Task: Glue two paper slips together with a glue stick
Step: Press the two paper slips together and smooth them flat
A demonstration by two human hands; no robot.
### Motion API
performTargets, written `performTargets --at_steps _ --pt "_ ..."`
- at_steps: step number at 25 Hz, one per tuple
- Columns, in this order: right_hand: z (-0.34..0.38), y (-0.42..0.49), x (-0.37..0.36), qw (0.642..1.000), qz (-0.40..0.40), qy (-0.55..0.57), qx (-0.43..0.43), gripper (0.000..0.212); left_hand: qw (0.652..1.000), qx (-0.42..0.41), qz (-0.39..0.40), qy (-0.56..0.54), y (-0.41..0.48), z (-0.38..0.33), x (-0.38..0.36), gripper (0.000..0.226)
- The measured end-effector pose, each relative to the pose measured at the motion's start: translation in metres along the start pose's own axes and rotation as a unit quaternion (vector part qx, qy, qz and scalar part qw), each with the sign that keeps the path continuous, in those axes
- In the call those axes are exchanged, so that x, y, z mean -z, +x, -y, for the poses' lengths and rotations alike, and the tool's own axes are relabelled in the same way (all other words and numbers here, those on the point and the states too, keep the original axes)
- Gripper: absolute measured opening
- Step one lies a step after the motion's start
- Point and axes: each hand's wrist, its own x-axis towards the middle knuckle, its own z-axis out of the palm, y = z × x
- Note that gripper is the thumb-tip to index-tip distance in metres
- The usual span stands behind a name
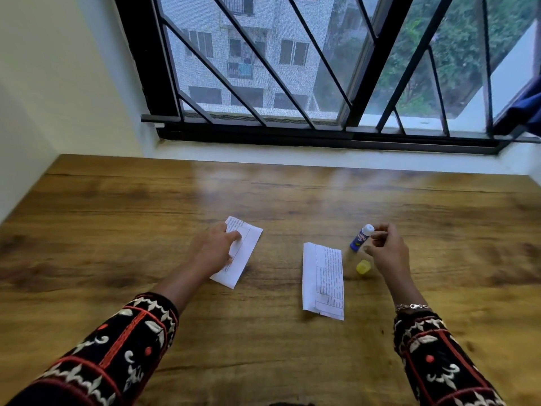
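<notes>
A person's left hand (216, 249) lay flat, fingers straight, pressing the left slip (248, 244) to the table (117, 230). That slip ran slantwise, its far end tipped right. The right slip (322, 284) lay free between the hands, apart from the first, its long axis pointing away from the person. Just beside its far right corner leaned the glue stick (359, 239), uncapped, its yellow cap (364, 266) on the wood nearby. The right hand (388, 250), fingers curled, appeared to pinch the stick near its top. It was the nearer hand to the free slip, which lay to its left.
</notes>
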Motion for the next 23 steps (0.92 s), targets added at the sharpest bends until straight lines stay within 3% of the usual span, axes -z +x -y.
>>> performTargets --at_steps 3,4,6,8,10,15,23 --pt "0.015 -0.031 -0.001 0.984 -0.142 -0.012 0.103 0.025 1.0 -0.003 0.0 0.005 0.0 0.0 0.0 0.05" --pt "0.021 -0.043 -0.006 0.982 -0.135 -0.015 0.131 0.023 1.0 -0.003 0.001 0.004 0.0 0.0 0.0 0.049" --pt "0.028 -0.062 -0.023 0.989 -0.04 -0.045 0.136 0.022 1.0 0.0 0.003 -0.002 0.001 0.0 -0.001 0.049" --pt "0.026 -0.075 -0.037 0.991 0.056 -0.088 0.087 0.023 1.0 0.0 0.006 -0.001 0.001 0.0 -0.002 0.05" --pt "0.02 -0.08 -0.044 0.981 0.1 -0.157 0.052 0.031 1.0 0.001 0.005 0.006 0.001 0.0 -0.003 0.051" --pt "0.014 -0.083 -0.048 0.954 0.116 -0.274 0.046 0.05 1.0 -0.011 -0.004 -0.001 0.001 0.002 -0.003 0.05" --pt "0.021 -0.076 -0.055 0.966 0.128 -0.226 -0.008 0.066 1.0 -0.007 -0.002 0.006 0.0 0.0 -0.003 0.05"
